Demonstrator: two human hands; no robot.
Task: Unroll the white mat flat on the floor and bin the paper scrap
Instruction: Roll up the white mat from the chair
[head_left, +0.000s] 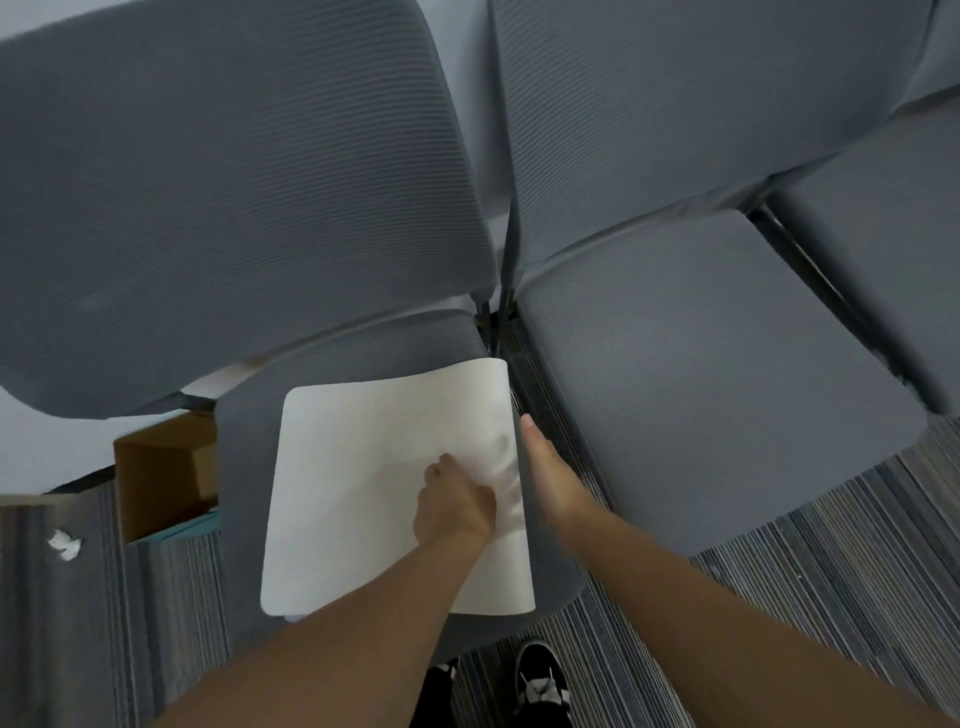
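Left hand (454, 501) fingers pinch mat (374, 483) on chair seat (249, 467); right hand (550, 478) open beside edge. Lift w/ both, lay on floor (779, 597)

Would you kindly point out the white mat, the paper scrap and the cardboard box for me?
white mat (353, 483): head view, on its flat middle, left of the hand.
paper scrap (65, 543): head view, on its crumpled centre.
cardboard box (156, 483): head view, on its brown inner wall.

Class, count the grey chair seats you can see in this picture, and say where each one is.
3. One seat lies under the white mat; a second seat is beside it, to the right; a third seat is cut off at the right edge. More may be hidden.
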